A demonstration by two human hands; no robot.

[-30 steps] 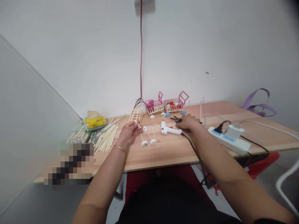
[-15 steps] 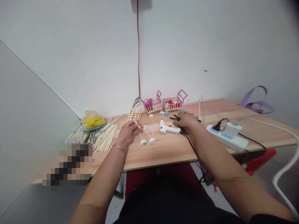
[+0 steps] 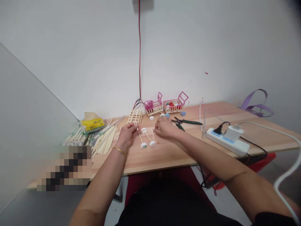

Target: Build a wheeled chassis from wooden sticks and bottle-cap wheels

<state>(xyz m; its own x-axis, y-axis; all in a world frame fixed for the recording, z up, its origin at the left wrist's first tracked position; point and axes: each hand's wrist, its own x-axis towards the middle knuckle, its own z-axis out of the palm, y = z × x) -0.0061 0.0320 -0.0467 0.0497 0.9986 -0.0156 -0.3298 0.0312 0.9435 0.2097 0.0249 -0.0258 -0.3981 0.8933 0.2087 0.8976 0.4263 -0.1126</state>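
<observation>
My left hand (image 3: 127, 133) pinches a short wooden stick (image 3: 136, 126) just above the wooden table (image 3: 169, 153). My right hand (image 3: 165, 128) lies palm down a little to its right, fingers curled low over the spot where the white glue gun lay. The gun itself is hidden under that hand, so I cannot tell whether it is gripped. Between the hands lie bottle-cap wheels on stick axles (image 3: 147, 143). A small wooden lattice frame (image 3: 135, 116) stands just behind my left hand.
Green-handled pliers (image 3: 188, 121) lie right of my right hand. Two pink-handled stick carts (image 3: 175, 106) stand by the wall. Loose chopsticks (image 3: 103, 139) and a yellow tissue pack (image 3: 92, 123) are at the left, and a power strip (image 3: 225, 142) with a plug is at the right.
My right hand left the pliers and moved left over the glue gun, closer to my left hand. The left hand with its stick has barely moved.
</observation>
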